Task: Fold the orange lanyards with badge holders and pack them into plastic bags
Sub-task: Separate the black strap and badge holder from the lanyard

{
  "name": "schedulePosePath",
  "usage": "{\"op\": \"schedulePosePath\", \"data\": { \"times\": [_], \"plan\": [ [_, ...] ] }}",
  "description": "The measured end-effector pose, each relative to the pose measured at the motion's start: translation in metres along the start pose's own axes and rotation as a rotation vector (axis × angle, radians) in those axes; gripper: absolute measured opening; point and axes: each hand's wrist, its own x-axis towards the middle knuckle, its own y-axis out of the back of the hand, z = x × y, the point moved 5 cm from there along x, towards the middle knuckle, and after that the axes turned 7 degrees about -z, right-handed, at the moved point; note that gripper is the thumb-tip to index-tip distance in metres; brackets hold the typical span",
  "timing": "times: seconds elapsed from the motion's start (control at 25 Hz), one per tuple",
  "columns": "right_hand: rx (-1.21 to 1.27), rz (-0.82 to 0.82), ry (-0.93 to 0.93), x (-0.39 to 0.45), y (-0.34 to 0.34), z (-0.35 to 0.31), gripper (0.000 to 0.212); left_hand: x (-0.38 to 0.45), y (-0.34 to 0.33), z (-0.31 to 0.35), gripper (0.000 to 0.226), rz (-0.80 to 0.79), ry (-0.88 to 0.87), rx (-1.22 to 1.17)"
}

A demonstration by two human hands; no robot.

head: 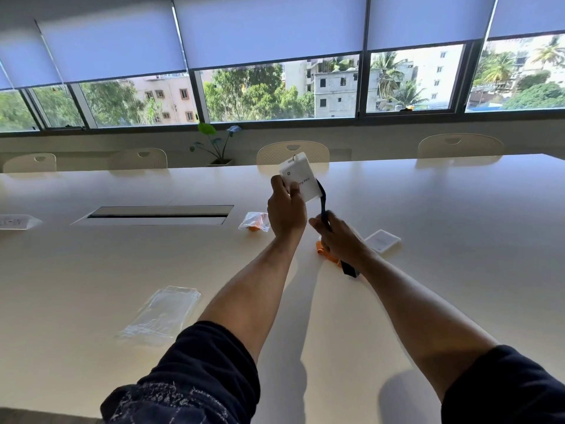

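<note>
A white rectangular badge holder (301,178) is being held up above the pale table (122,255), pinched by the left hand (286,209). The right hand (334,237) is gripping its dark-looking strap (322,203). One packed clear plastic bag (254,221) is lying beyond; a second badge holder (382,240) and empty clear bags (162,313) are waiting.

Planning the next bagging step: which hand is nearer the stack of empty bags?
Left. The left hand is raised over the table holding the badge, above and right of the bags; the right hand, gripping the strap, is farther right.

Long white table (428,209), half-shaded windows (275,90)
</note>
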Motion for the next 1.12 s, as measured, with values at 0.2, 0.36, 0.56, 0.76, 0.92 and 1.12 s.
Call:
{"op": "schedulePosePath", "data": {
  "times": [0.2,0.36,0.56,0.76,0.92,1.12],
  "plan": [
    [0.012,0.238,0.073,-0.006,0.014,0.006,0.012,-0.006,0.003,0.007,0.030,-0.017,-0.179,0.149],
    [-0.010,0.364,0.166,-0.019,0.018,0.006,0.012,-0.009,0.004,0.010,0.025,-0.023,-0.290,0.217],
    [0.008,0.309,-0.001,-0.018,0.004,0.015,0.017,-0.015,0.002,0.017,0.021,-0.034,-0.339,0.213],
    [0.087,0.106,-0.136,-0.010,-0.011,0.014,0.007,-0.017,-0.006,0.021,0.027,-0.058,-0.262,0.177],
    [0.448,-0.002,-0.181,-0.015,-0.018,0.016,0.001,-0.006,-0.007,0.011,0.033,-0.109,-0.111,0.149],
    [0.599,-0.034,-0.133,-0.019,-0.018,0.009,0.011,0.010,0.005,-0.014,0.029,-0.164,0.096,0.195]
  ]
}}
